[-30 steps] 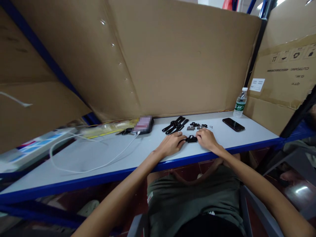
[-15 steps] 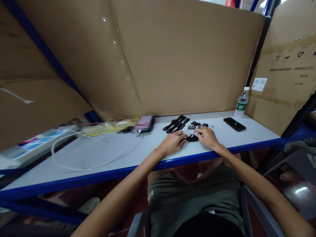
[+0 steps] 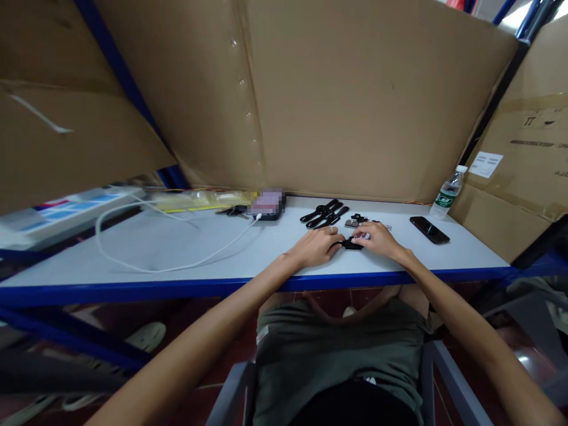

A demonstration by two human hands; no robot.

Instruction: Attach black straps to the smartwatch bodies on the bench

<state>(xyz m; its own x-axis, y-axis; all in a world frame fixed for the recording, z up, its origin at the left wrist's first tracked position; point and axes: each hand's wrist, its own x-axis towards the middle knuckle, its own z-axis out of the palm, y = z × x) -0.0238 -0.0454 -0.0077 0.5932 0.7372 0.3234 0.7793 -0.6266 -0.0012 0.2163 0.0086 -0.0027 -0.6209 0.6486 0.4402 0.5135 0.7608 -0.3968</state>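
Observation:
A black spokeshave (image 3: 353, 245) lies at the table's front part, between my two hands. My left hand (image 3: 316, 246), with a ring on one finger, is closed around its left handle. The fingers of my right hand (image 3: 380, 240) are pinched together over its middle; whatever small piece they hold is hidden. Just behind my left hand rest several more black spokeshave bodies (image 3: 326, 214), side by side. A grey metal blade (image 3: 352, 223) and small black parts (image 3: 360, 218) lie beyond my right hand, which partly covers that group.
A dark phone (image 3: 429, 229) and a water bottle (image 3: 448, 192) are on the right. To the left, a white cable (image 3: 195, 267) runs to a device (image 3: 267, 204) beside keys (image 3: 235, 210). A power strip (image 3: 71, 216) sits far left. Cardboard (image 3: 319, 106) walls the back.
My right fingers have moved left, from beside the spokeshave's right end onto its middle. My left hand keeps its hold. The camera view has shifted and tilted slightly.

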